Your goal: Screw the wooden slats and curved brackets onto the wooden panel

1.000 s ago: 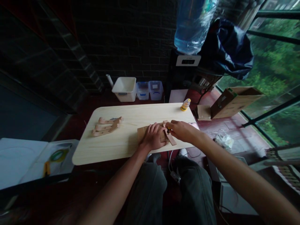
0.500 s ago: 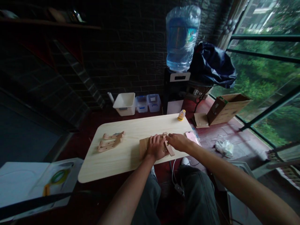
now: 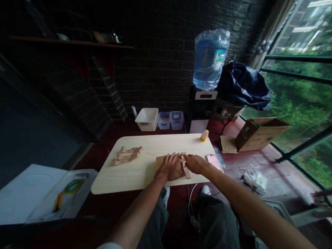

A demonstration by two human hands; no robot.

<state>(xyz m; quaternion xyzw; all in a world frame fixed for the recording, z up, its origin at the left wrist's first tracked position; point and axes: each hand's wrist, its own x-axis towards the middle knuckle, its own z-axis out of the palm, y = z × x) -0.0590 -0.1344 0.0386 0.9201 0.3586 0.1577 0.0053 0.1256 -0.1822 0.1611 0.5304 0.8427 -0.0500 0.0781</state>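
My left hand (image 3: 168, 165) lies stretched out over a flat brown wooden board (image 3: 160, 161) at the near side of the pale table (image 3: 116, 181). To its right, a light wooden strip (image 3: 187, 173) crosses the board's right end. My right hand (image 3: 195, 163) is closed at the strip's upper part, its fingers pinched together; what they hold is too small and hidden to name. Some small metal-looking bits (image 3: 179, 170) show on the board between the hands. Farther left on the table rest shaped wooden pieces (image 3: 127, 158) with holes, beside some small dark screw-like items (image 3: 134, 148).
A pink-screened phone (image 3: 214, 161) lies at the table's right edge, with a yellow-capped clear bottle (image 3: 204, 136) behind it. Beyond stand plastic bins (image 3: 147, 121), a water dispenser (image 3: 202, 110) and a cardboard box (image 3: 255, 136). An open case (image 3: 80, 188) sits lower left.
The camera view has shifted, so the scene sits lower and farther right. My left hand has flattened out more across the board; my right hand stays at the strip.
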